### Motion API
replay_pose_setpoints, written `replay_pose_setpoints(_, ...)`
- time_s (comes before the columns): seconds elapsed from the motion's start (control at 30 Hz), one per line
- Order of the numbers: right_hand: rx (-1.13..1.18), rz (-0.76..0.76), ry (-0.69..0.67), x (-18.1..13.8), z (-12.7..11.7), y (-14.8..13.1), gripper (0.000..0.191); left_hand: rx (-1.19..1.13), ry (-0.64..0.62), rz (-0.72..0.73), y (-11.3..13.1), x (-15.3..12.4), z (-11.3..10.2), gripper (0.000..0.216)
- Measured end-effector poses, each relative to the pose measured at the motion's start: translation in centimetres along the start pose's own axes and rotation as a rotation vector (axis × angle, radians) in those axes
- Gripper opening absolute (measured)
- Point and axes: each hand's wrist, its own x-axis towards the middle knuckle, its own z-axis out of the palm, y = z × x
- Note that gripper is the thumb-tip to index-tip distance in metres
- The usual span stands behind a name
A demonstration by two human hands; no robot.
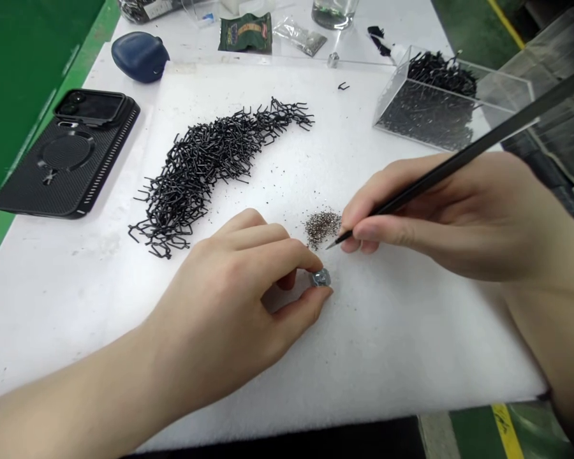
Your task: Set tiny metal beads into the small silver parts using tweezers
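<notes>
Between thumb and index finger, my left hand [239, 287] pinches a small shiny metal piece [321, 278], possibly a nut, on the white mat [387, 344]. My right hand [440, 217] holds a thin black pointed tool [459, 159] like a pen; whether it is a fine brush or tweezers I cannot tell. Its grey tip hovers near or touches the mat, just above the metal piece. Beside that tip lies a small pile of tiny brownish grains [321, 226]. A long heap of black Y-shaped pieces [210, 156] stretches behind my left hand.
A clear plastic box [392, 118] holding many black pieces stands at the back right. At left lie a phone in a black case [67, 156] and a dark blue case [141, 56]. Behind are a green packet [245, 33], a clear bag [301, 37] and a glass [333, 13].
</notes>
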Motion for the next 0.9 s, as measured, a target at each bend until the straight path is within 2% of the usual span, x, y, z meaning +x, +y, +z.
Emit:
replay_pose_setpoints(0.1, -0.024, 0.006, 0.051, 0.06, -0.02, 0.03, 0.007, 0.010, -0.004, -0.011, 0.13, 0.05, -0.16, 0.005)
replay_pose_setpoints(0.5, -0.057, 0.002, 0.049, 0.00, 0.22, -0.12, 0.017, 0.024, -0.011, -0.013, 0.23, -0.05, -0.23, 0.005)
replay_pose_setpoints(0.9, -0.092, -0.008, 0.040, 0.08, 0.00, -0.19, 0.011, 0.014, -0.022, -0.012, 0.38, -0.05, -0.39, 0.004)
